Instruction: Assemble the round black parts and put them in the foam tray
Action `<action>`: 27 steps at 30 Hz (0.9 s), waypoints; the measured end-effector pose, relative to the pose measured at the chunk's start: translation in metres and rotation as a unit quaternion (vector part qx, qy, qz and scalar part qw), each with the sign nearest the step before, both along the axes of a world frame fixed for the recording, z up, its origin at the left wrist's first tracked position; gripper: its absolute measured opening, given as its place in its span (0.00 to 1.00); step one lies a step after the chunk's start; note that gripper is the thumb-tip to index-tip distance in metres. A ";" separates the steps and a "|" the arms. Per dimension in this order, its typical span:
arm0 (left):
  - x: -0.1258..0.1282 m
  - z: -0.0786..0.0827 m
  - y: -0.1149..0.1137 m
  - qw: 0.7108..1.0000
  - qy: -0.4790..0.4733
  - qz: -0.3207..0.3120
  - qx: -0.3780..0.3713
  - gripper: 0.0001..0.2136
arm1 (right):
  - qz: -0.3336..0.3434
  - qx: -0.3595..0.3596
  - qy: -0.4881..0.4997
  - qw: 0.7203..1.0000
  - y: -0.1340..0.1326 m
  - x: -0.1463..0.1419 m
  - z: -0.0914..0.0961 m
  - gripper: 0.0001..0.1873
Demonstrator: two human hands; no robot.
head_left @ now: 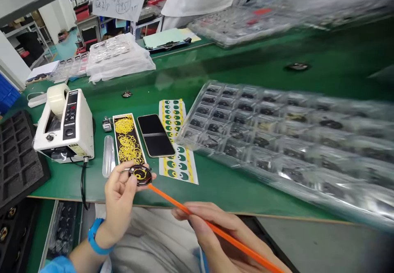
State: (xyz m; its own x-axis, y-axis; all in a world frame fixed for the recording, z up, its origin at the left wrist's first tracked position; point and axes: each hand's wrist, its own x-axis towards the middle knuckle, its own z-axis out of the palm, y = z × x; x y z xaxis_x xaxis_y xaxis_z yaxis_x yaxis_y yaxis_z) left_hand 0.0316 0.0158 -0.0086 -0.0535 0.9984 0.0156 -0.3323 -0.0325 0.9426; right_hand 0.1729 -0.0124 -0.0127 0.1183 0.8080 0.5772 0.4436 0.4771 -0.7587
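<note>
Black disc is sitting pinched in the left hand near yellow bands, probably light, stiff and best held by its rim. The right hand is pinching an orange stick

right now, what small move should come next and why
Perhaps gently nudge the yellow band with the orange stick: the band looks uneven, the left hand holds the black disc, and the stick's tip appears at the disc's rim.
</note>
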 end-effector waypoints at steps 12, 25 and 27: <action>-0.001 0.015 -0.005 0.997 -0.012 0.022 -0.076 0.14 | 0.158 0.120 -0.017 0.980 0.014 0.006 -0.027 0.26; 0.004 0.016 -0.009 0.993 -0.046 0.009 -0.109 0.25 | 0.110 0.027 -0.120 0.986 -0.003 0.009 -0.046 0.44; 0.005 0.015 -0.010 0.996 -0.044 -0.001 -0.083 0.23 | 0.110 0.028 -0.120 0.986 -0.002 0.005 -0.044 0.45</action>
